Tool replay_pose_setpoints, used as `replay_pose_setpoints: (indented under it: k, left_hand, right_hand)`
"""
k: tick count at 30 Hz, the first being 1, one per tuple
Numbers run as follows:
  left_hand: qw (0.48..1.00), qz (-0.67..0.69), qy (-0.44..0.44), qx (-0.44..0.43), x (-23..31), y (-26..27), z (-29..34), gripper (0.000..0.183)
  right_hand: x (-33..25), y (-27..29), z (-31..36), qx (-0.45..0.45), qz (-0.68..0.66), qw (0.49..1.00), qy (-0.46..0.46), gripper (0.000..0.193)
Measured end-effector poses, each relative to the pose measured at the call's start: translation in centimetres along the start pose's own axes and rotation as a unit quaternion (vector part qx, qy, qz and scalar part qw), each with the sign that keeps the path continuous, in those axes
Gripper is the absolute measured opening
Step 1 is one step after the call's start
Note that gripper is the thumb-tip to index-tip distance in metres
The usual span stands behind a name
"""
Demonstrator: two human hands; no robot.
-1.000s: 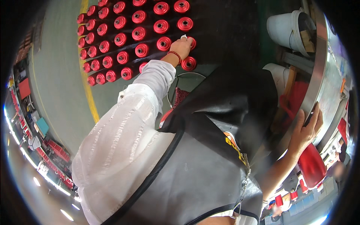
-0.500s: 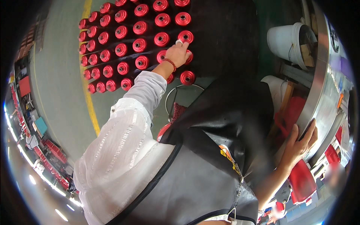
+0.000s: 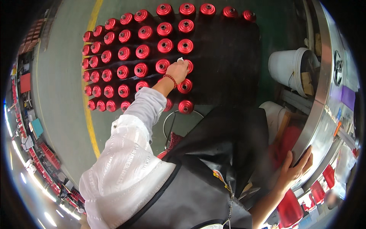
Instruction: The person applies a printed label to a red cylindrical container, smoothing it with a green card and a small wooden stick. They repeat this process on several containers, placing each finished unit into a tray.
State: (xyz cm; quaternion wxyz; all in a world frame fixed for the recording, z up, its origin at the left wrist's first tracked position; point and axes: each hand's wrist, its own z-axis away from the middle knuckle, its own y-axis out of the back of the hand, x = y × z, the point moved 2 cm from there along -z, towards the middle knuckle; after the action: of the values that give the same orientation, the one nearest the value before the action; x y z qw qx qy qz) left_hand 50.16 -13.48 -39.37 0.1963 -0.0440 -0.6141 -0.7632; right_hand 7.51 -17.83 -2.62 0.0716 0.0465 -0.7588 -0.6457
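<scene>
Several red metal cylinders with shiny domed tops and a small round neck stand upright in rows on a dark surface. My left hand [image 3: 178,72] reaches in among them from below, fingers bent and closed at the side of one red cylinder [image 3: 189,66], whose top it partly covers. A small white bit [image 3: 180,59] shows at the fingertips; what it is I cannot make out. My right hand [image 3: 294,172] rests on the edge of a metal bench [image 3: 310,133], fingers spread and holding nothing.
A white bucket [image 3: 286,68] lies tilted on the right, below the bench, with a wooden piece inside. Near my black apron [image 3: 228,129], a metal ring [image 3: 165,124] shows beneath the rows. A yellow floor line [image 3: 91,133] runs along the left.
The whole view has shifted, so the rows sit lower and more cylinders show at the top. My left hand stays at the same cylinder and covers more of it. My right hand stays on the bench.
</scene>
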Motion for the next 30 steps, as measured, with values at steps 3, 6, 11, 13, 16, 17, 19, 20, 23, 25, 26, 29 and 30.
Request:
replay_pose_setpoints:
  k: [3,6,11,13,16,17,19,20,23,25,26,29,30]
  left_hand:
    - [0.997,0.035,-0.034,0.053,0.4,3.0,-2.0,0.036]
    - [0.991,0.080,0.022,0.103,-0.7,6.2,-8.4,0.030]
    - [0.960,0.056,0.071,0.265,-5.4,9.7,-22.5,0.026]
    - [0.963,-0.001,0.091,0.254,-8.6,9.2,-25.9,0.030]
    - [0.987,-0.063,0.106,0.103,-10.5,8.6,-28.3,0.033]
    - [0.988,-0.052,0.106,0.100,-10.4,8.2,-28.5,0.032]
    - [0.989,-0.029,0.111,0.096,-10.2,7.6,-28.5,0.031]
    - [0.987,-0.027,0.112,0.109,-10.0,7.5,-28.5,0.030]
    - [0.987,-0.028,0.114,0.113,-10.3,8.3,-28.0,0.027]
    - [0.986,-0.032,0.111,0.123,-10.9,7.9,-28.8,0.026]
    - [0.985,-0.022,0.114,0.126,-11.9,7.4,-28.9,0.026]
    - [0.983,-0.008,0.119,0.139,-13.1,7.0,-28.6,0.028]
    - [0.982,-0.006,0.119,0.144,-13.2,7.1,-28.6,0.028]
  right_hand:
    - [0.8,-0.2,0.2,-0.003,0.025,1.000,0.007,0.068]
    - [0.7,-0.1,0.5,-0.006,0.031,0.999,0.001,0.067]
    - [0.7,0.0,0.5,-0.024,0.036,0.999,-0.006,0.066]
    - [0.9,0.1,0.3,-0.027,0.038,0.999,-0.001,0.068]
    - [1.0,0.3,0.7,-0.038,0.063,0.997,-0.017,0.068]
    - [1.1,0.4,0.8,-0.037,0.070,0.997,-0.017,0.066]
    - [1.4,0.1,0.9,-0.032,0.064,0.997,-0.014,0.068]
    - [1.2,0.3,0.7,-0.033,0.078,0.996,-0.003,0.068]
    - [0.5,0.4,0.0,-0.037,0.087,0.995,0.014,0.070]
    - [-0.9,0.6,-0.6,-0.033,0.087,0.996,0.018,0.075]
    - [0.9,0.5,0.2,-0.064,-0.049,0.986,-0.144,0.077]
    - [1.8,0.7,0.8,-0.051,-0.050,0.988,-0.135,0.077]
    - [1.5,0.7,0.6,-0.044,-0.006,0.996,-0.080,0.077]
